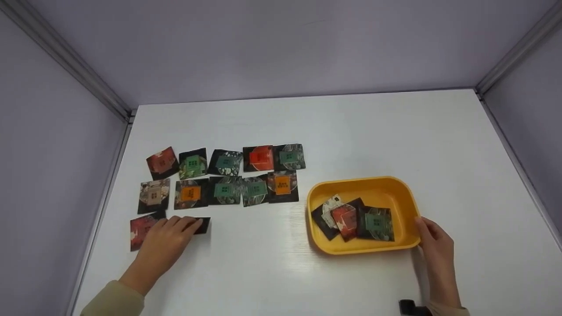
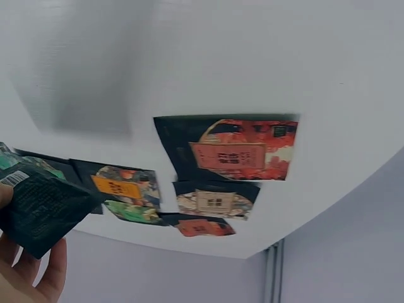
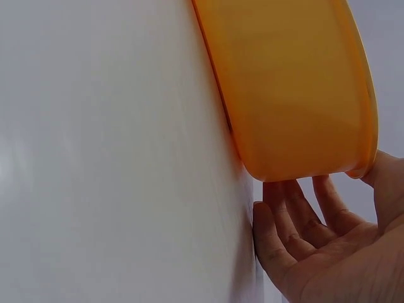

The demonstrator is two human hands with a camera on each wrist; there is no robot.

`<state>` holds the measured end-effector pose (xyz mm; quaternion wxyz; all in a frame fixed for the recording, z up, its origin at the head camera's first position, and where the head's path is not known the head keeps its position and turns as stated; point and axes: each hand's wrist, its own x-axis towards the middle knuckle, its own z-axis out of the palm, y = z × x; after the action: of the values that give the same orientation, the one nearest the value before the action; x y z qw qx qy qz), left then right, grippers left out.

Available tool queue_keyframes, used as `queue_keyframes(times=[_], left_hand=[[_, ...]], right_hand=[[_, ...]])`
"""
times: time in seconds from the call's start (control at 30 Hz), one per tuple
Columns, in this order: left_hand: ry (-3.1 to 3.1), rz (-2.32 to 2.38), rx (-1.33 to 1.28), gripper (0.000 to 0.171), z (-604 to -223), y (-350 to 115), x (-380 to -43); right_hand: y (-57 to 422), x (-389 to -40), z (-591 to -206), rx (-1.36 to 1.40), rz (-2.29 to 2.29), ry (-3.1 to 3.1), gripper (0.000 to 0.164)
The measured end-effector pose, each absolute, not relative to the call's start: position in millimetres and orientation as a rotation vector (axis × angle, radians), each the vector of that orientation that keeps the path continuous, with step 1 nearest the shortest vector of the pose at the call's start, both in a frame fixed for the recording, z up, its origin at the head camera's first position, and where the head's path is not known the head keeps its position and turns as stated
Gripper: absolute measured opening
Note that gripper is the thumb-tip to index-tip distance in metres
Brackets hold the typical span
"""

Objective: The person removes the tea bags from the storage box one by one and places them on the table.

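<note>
My left hand pinches a dark square sachet just above the table, beside the front end of two rows of similar sachets. In the left wrist view the sachet's dark back shows, with a barcode label near the thumb. A red-and-black sachet lies next to that hand, partly covered by it. At the right, my right hand grips the right end of a yellow plastic bin, thumb at the rim and fingers against the outer wall. Inside the bin lie a green sachet, a red one and a pale one.
Several sachets lie in two rough rows at the left, such as an orange-labelled one and a bright red one. Grey-white panels close off the back and sides of the white table. A black object is by the right wrist.
</note>
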<state>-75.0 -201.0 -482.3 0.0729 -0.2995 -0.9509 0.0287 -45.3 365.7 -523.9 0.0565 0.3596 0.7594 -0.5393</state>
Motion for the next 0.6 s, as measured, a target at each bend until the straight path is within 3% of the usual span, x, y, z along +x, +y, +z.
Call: queue_keyframes(times=[0.47,0.6], left_hand=[[-2.973,0.093,-0.752,0.043,-497,-227,-88],[-3.083,0.134,-0.745,0.049,-499,-227,-86]], right_hand=[[368,-47,-525,1.112,-1.632,2.287,0.082],[367,-47,-523,1.119,-1.626,2.289,0.082]])
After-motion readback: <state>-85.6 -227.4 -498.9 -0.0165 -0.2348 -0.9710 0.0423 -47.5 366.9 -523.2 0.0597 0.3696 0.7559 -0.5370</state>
